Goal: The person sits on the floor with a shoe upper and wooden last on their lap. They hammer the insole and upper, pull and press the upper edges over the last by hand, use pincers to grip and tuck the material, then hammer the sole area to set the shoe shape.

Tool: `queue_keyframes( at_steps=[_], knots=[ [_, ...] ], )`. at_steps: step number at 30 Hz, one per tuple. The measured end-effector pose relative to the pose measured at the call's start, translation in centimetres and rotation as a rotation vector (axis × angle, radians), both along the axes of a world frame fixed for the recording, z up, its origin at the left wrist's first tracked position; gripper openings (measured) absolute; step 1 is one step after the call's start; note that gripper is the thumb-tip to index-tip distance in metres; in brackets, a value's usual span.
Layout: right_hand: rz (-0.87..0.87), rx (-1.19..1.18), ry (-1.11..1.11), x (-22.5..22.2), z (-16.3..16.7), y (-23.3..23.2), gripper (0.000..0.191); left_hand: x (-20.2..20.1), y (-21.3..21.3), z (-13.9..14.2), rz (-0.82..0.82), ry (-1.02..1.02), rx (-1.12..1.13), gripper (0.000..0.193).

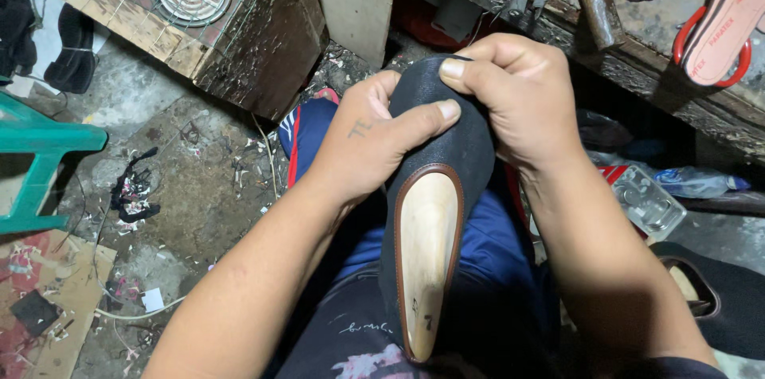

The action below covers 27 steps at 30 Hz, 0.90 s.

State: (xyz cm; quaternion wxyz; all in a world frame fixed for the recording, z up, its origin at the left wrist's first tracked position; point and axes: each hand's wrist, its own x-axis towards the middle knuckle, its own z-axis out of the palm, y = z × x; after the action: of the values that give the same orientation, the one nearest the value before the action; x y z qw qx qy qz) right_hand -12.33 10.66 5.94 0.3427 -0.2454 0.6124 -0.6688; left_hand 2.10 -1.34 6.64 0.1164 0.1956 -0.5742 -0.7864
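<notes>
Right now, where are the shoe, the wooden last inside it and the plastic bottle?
shoe (470, 148), head view, black upper near the toe.
last (426, 259), head view, middle of its pale wooden top.
bottle (697, 182), head view, clear body lying on its side.

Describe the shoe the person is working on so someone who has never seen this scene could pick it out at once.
Start at the person's lap in blue trousers, in the middle of the view. Both hands meet there: the left hand and right hand clasp the toe of a black flat shoe. Unlike the second black shoe at the right edge, it has a brown-trimmed opening filled by a pale wooden form.
</notes>
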Motion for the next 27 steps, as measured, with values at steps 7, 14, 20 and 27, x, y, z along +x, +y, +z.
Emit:
queue_keyframes(
  at_steps=[7,14,20,27],
  knots=[
    [0.123,-0.014,-0.327,1.3,-4.8,-0.9,0.015,-0.2,-3.3,-3.3,0.23,0.031,0.234,0.023],
    [-0.014,-0.043,-0.492,4.2,-11.6,-1.3,0.013,0.4,-5.6,-9.7,0.344,-0.132,0.483,0.025],
    [0.091,-0.058,-0.801,4.8,-12.4,-1.1,0.024,0.6,-6.9,-12.2,0.54,-0.21,0.561,0.029],
    [0.219,-0.032,-0.958,7.7,-11.5,3.5,0.042,2.0,-10.0,-13.8,0.799,-0.231,0.556,0.031]
  ],
)
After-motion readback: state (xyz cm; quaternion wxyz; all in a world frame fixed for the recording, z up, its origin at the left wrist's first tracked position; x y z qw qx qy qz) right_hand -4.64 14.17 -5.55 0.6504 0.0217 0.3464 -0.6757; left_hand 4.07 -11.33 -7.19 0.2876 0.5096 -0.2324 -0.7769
